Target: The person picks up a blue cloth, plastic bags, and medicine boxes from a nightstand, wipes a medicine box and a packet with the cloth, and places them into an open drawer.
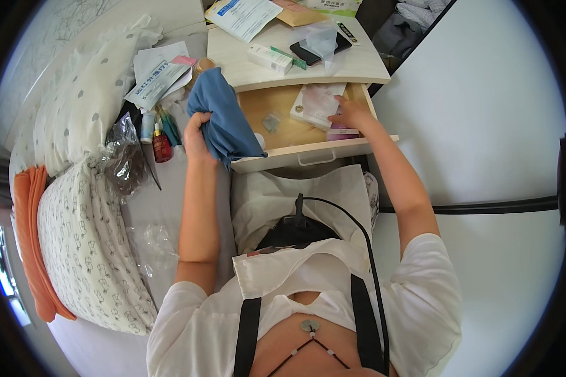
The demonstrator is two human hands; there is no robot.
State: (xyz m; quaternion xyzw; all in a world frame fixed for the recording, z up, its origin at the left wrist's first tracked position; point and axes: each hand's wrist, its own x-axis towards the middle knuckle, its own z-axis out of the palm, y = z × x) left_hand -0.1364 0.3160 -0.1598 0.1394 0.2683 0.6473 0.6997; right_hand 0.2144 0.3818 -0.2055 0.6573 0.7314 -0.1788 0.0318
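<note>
A folded blue cloth (223, 116) is gripped in my left hand (197, 135), its lower end draping over the left front corner of an open drawer (308, 150). My right hand (351, 116) reaches into that drawer with its fingers apart. Its fingertips are at the right edge of a flat white box (317, 103) with a pinkish top. Below the hand lies a purple box (343, 132), partly hidden by it. Farther left in the drawer is a small clear plastic piece (271, 122).
On the nightstand top (233, 60) are a white box (270, 59), a black phone (302, 55) under clear plastic, and packets. Left, the bed carries a red bottle (162, 147), crinkled plastic bags (124, 154), a patterned folded quilt (85, 245) and an orange cloth (34, 245).
</note>
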